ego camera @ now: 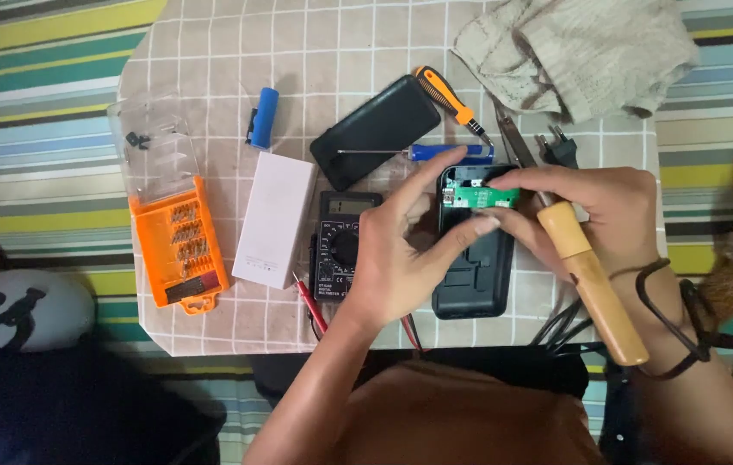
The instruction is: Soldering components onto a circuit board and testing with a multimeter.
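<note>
A small table covered with a beige white-gridded cloth (211,52) fills the upper centre of the frame. Lying on it, left to right: an orange plastic bit case with a clear open lid (179,245), a blue cylindrical cell (265,116), a white rectangular box (274,220), a black digital multimeter (339,245), a black flat cover (375,131), an open black plastic housing (474,275), an orange-handled screwdriver (452,102), and a crumpled beige fabric (573,52) at upper right.

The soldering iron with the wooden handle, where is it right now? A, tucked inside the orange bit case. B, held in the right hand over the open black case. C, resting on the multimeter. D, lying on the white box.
B: the soldering iron sits in the right hand, over the open black case, by the green circuit board.
</note>
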